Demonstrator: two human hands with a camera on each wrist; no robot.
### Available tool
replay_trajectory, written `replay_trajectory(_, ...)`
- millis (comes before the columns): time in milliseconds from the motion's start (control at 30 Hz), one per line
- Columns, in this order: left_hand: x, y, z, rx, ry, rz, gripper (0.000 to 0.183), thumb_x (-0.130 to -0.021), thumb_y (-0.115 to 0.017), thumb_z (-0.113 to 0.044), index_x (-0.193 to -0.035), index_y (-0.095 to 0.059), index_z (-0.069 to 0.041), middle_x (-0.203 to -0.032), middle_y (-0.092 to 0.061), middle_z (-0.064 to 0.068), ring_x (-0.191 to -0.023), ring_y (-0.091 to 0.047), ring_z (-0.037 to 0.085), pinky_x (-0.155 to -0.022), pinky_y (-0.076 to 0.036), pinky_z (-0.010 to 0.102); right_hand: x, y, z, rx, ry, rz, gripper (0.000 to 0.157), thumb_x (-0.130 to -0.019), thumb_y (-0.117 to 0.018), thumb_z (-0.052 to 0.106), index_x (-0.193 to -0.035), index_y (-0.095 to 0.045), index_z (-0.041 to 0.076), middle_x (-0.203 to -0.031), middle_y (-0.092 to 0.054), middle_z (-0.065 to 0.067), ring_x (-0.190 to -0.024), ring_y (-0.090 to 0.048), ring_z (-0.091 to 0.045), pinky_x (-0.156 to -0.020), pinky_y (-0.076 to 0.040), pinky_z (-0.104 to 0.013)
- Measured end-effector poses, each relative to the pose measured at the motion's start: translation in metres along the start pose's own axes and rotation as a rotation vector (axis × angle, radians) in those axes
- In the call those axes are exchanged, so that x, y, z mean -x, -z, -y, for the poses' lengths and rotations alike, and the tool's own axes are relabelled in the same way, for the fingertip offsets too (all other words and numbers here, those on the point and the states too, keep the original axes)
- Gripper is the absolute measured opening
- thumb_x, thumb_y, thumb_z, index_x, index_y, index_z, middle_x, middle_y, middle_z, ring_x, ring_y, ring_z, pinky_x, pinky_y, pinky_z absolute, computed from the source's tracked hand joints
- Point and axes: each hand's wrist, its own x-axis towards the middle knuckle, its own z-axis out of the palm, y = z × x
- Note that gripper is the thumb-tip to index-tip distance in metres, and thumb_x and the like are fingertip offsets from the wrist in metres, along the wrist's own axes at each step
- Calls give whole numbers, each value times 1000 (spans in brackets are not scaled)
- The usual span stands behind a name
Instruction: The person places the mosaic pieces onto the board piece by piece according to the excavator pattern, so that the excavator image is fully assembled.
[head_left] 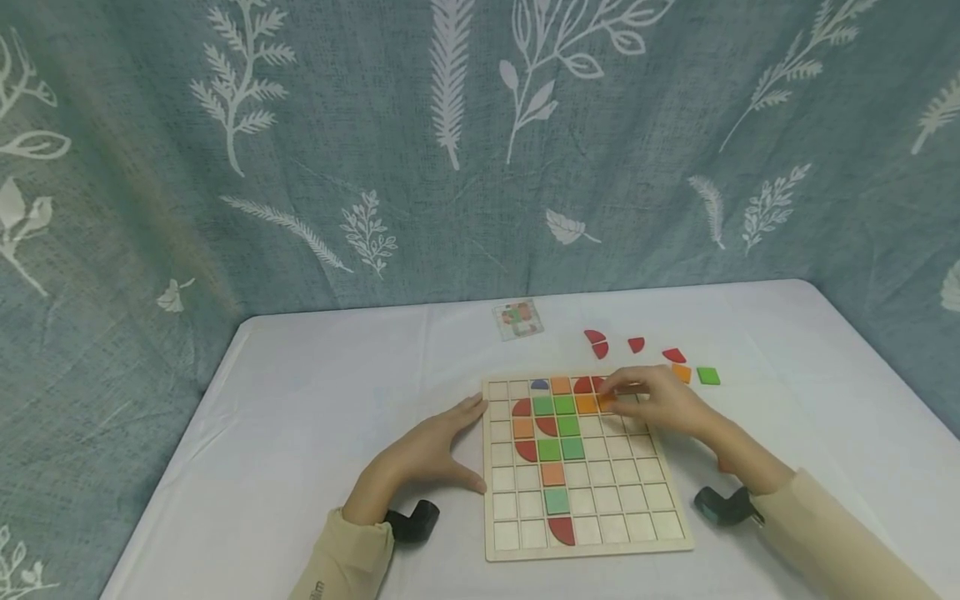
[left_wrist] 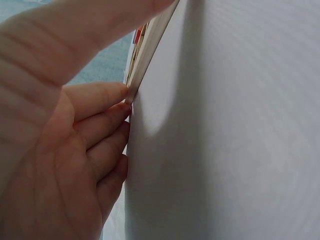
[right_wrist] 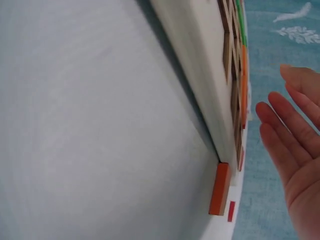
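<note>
A pale wooden grid board lies on the table, its cells partly filled with flat tiles. Red quarter-circle tiles, green square tiles and orange square tiles sit in it. My left hand rests against the board's left edge, fingertips and thumb touching it with a wide gap between. Over the board's upper right part is my right hand, its fingertips by the right orange tile. In the right wrist view its fingers look nearly straight, with nothing visible between them.
Behind the board lies a small patterned card. Loose red pieces, an orange square and a green square lie beyond its upper right corner. A leaf-patterned blue curtain hangs behind the white table.
</note>
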Motion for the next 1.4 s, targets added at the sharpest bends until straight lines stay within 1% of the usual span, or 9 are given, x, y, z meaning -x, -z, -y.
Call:
replay_trajectory(167,-1,0,-1,-5,3,-4,110,-55,-86,-41,-145,-31,-12,-152,-22,2,-140,-20,23,-112,-24,44,8,7,-1,-2,-8,-35,17,-83,-68,14,-100,-68,9,-98,-68,-1,-95,-63,-15,-85,-53,-35)
replay_trajectory(333,-1,0,-1,-7,11,-2,110,-54,-86,-41,-145,-30,-13,-153,-21,2,-140,-20,23,-112,-23,44,21,14,-7,21,-68,-69,19,-83,-69,19,-100,-68,10,-100,-68,0,-95,-63,-15,-86,-53,-37)
replay_trajectory(600,-1,0,0,-9,26,1,110,-54,-86,-40,-145,-30,-14,-153,-21,2,-140,-20,23,-112,-23,44,56,24,-13,48,-178,-118,25,-80,-72,23,-102,-67,11,-100,-67,-1,-97,-62,-22,-85,-53,-37)
replay_trajectory(700,-1,0,-1,-6,27,3,110,-54,-86,-40,-145,-30,-13,-153,-21,2,-140,-20,24,-112,-23,45,72,28,-16,100,-223,-129,28,-80,-72,25,-104,-66,11,-100,-67,1,-96,-62,-17,-84,-53,-36)
replay_trajectory(833,-2,0,-1,-14,22,-1,110,-55,-86,-41,-145,-30,-13,-153,-21,3,-140,-20,24,-112,-23,45,92,35,-21,148,-277,-139,29,-80,-72,28,-105,-66,14,-101,-67,3,-92,-60,-2,-81,-53,-25)
replay_trajectory(933,-2,0,-1,-17,21,-3,110,-55,-86,-41,-145,-29,-13,-153,-21,3,-140,-20,24,-112,-23,45,104,39,-23,166,-270,-149,29,-78,-74,23,-104,-66,13,-101,-67,2,-91,-58,4,-80,-53,-21)
replay_trajectory(1100,-1,0,0,-6,16,1,110,-55,-86,-40,-145,-29,-12,-153,-21,4,-140,-20,24,-112,-23,45,119,44,-25,167,-258,-147,34,-76,-76,20,-107,-65,10,-103,-67,-3,-94,-54,9,-79,-54,-24)
replay_trajectory(1267,-2,-2,0,-9,8,-4,111,-55,-86,-41,-145,-29,-12,-153,-21,4,-140,-20,25,-112,-24,46,130,44,-27,156,-270,-170,36,-74,-77,19,-107,-65,11,-103,-67,-3,-93,-53,11,-79,-50,-15)
replay_trajectory(1400,-3,-3,1,-13,8,-5,111,-54,-86,-42,-145,-29,-13,-153,-21,3,-140,-21,25,-112,-24,45,134,45,-28,156,-276,-161,40,-71,-79,17,-108,-65,11,-104,-67,-5,-94,-53,12,-78,-49,-13)
